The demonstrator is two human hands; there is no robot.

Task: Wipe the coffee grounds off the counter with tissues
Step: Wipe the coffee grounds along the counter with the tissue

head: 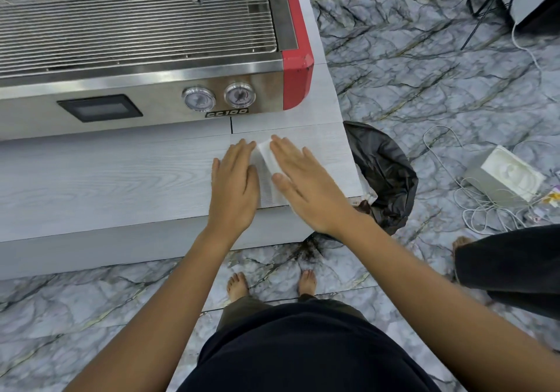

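Left hand: flat, palm down, fingers straight and together on the worktop; grip open, holding nothing.
Right hand: flat, fingers extended, pressing the tissue; no closed grip.
Tissue: white, between both hands, near the worktop's right corner.
Espresso machine: badge reads "CC100".

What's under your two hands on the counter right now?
A white tissue lies flat on the counter, with the left hand and right hand pressing on it. Any grounds beneath are covered.
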